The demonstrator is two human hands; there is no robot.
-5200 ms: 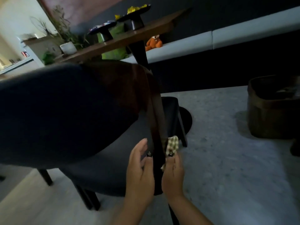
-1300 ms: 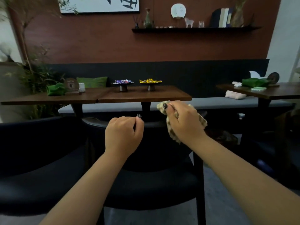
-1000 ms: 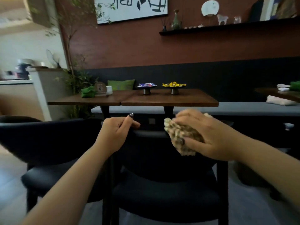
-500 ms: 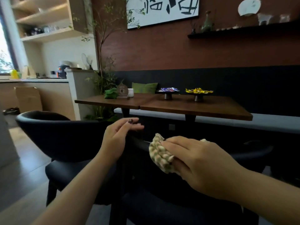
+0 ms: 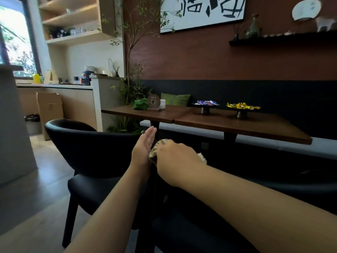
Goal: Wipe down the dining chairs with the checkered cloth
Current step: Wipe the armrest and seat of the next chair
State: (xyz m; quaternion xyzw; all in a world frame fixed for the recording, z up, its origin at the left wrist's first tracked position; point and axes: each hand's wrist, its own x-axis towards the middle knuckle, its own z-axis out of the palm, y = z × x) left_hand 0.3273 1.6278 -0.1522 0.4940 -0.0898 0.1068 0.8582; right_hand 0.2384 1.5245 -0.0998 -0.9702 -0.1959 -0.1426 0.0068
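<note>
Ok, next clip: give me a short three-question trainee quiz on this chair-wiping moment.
1. Multiple choice: which hand holds the checkered cloth? A) left hand B) right hand C) neither
2. True or false: the left hand has its fingers straight.
3. Fill in: the two small pedestal dishes of sweets stand on the wooden ____.

Key:
1. B. The right hand grips the bunched cloth near the top of the nearer chair's back.
2. True. The fingers extend beside the cloth, next to the other black chair.
3. Table, with the blue-wrapped dish and the yellow dish on it.
</note>
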